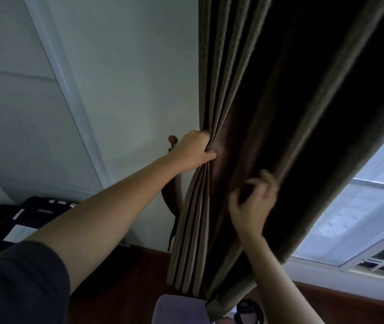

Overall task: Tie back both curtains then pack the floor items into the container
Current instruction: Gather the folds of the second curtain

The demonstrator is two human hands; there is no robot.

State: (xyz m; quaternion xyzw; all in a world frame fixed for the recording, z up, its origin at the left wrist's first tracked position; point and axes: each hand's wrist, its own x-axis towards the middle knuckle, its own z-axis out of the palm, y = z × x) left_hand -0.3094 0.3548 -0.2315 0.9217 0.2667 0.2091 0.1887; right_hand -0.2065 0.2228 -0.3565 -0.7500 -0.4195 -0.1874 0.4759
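While left hand [193, 150] clutches brown pleated curtain [233, 66], grip of right hand [251, 206] blurs, unclear.

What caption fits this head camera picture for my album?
Left hand grips the gathered brown fabric curtain while the blurred right hand curls at its darker folds.

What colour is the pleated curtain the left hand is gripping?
Plain dull brown, no pattern. The head view shows the pleated fabric curtain, gripped by the left hand.
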